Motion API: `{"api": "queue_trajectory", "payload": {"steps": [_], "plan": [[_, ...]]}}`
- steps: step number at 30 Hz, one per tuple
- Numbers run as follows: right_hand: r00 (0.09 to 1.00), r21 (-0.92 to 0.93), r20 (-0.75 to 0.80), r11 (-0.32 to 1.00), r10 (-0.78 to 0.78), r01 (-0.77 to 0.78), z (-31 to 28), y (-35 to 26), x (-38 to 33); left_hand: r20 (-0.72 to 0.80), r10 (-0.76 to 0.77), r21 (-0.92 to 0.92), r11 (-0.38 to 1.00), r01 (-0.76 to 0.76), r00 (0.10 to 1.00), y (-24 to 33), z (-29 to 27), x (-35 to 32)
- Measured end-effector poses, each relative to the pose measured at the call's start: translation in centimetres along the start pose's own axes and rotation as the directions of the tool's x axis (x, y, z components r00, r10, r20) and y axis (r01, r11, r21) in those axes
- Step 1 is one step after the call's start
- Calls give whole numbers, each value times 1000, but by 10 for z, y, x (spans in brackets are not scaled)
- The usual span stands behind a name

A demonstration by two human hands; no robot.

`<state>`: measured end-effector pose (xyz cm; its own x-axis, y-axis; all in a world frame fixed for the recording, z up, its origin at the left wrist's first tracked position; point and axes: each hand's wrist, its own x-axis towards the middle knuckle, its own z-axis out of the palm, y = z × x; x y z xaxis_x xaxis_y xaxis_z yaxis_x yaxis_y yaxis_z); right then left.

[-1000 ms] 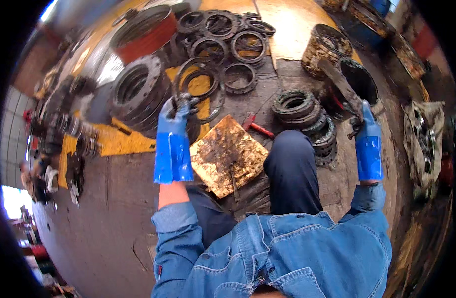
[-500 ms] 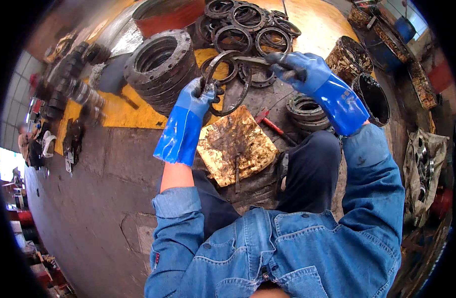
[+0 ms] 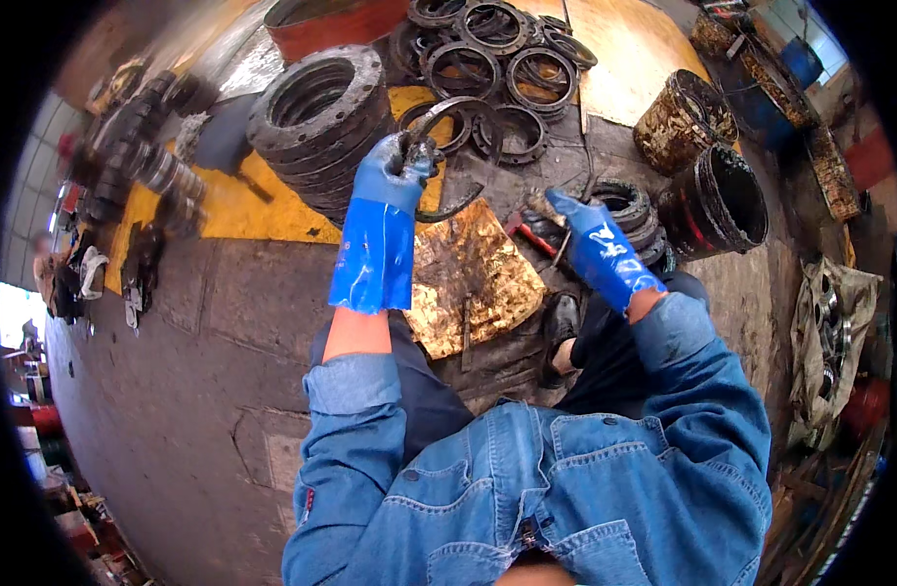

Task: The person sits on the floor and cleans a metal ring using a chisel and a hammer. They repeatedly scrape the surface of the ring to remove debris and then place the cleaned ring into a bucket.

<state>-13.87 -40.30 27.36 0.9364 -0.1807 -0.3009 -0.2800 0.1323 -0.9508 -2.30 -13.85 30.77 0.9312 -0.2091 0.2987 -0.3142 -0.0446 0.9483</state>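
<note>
- My left hand (image 3: 399, 166) is clenched around the near-left side of a dark ring (image 3: 455, 207), fingers curled over its rim; the ring stands out to the right of the fist, tilted, between my hands.
- My left forearm runs almost straight up from my body, sleeve rolled back, bare skin between cuff and blue glove; this fist is the farther of the two from me.
- My right hand (image 3: 567, 217) has its fingers partly bent, but blur and dark grime hide the tips, so I cannot tell whether it grasps anything.
- My right forearm slants inward and away from me, the fingers pointing left toward the ring, well apart from it.
- The hammer (image 3: 533, 237), red-handled, shows just left of my right hand; I cannot tell whether they touch.
- The board (image 3: 502, 278), square and stained, lies below and between my hands.
- A tall stack (image 3: 321, 161) of rings stands left of my left hand, and a smaller pile (image 3: 628, 203) just beyond my right.
- Loose rings (image 3: 463, 70) lie farther out, beyond both hands.
</note>
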Motion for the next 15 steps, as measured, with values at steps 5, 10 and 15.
{"api": "queue_trajectory", "payload": {"steps": [5, 10, 15], "plan": [[977, 426, 61, 880, 203, -209, 26, 34, -15, -30, -103, -234, 968, 93, 994, -4, 14, -1], [948, 726, 133, 622, 290, -293, 53, 42, -29, -91, -53, -168, 985, 37, 995, 3, 12, -3], [873, 700, 156, 571, 463, -428, 91, -10, -68, -123, -26, -155, 988, 7, 992, 7, 2, -6]]}}
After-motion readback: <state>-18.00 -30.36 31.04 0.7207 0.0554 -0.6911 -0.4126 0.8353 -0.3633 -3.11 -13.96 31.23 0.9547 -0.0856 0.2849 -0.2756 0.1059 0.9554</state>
